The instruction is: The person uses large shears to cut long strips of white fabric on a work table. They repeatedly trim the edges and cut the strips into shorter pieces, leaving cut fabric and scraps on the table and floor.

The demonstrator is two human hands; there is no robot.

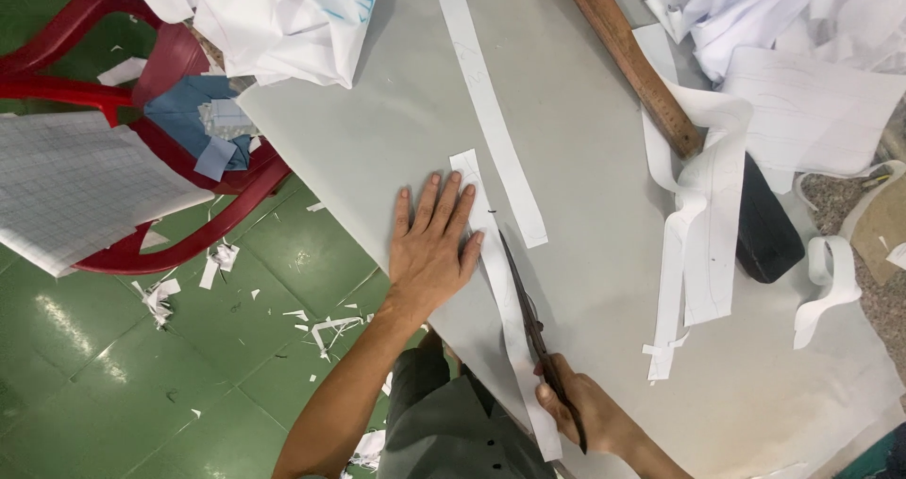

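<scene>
Cutting pose: right hand (578,405) grips dark scissors (534,323), blades pointing away along a white paper strip (498,281).
Left hand (431,248): flat, fingers spread, pressing strip edge onto grey sheet (377,130).
Sheet: smooth, matte, covering counter.
Strip: long, narrow, thin.
Ruler (628,54): wooden, straight, lying diagonally.
Chair (142,139): red plastic, glossy.

Green tiled floor (85,366) with glossy light reflections, scattered white paper scraps (222,257), red plastic chair (142,101) at upper left holding blue fabric pieces (189,111) and a gridded white sheet (75,186), grey counter (604,281) filling the right, speckled stone surface (840,201) at far right
</scene>
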